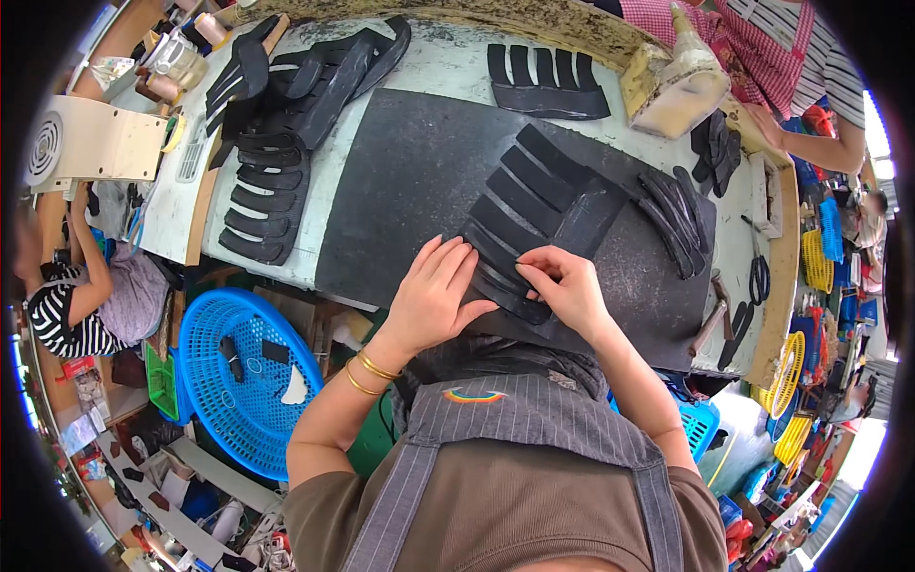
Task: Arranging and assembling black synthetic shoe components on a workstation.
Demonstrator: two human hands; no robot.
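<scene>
A black piece cut into several parallel straps joined along one side (pixel 596 214) lies on a dark mat (pixel 391 181) in front of me. My left hand (pixel 434 296) rests beside its nearest straps, fingers stretched out and thumb pointing toward the right hand. Thumb and forefinger of my right hand (pixel 567 291) are pinched on the edge of the nearest straps. What lies under the right fingertips is partly hidden.
Similar strapped pieces (pixel 553 100) and a pile of black pieces (pixel 329 81) lie farther back. At right are black strips (pixel 677 224), a glue container (pixel 679 86), scissors (pixel 759 276) and a hammer (pixel 710 326). A blue basket (pixel 205 381) stands lower left. Other people work on both sides.
</scene>
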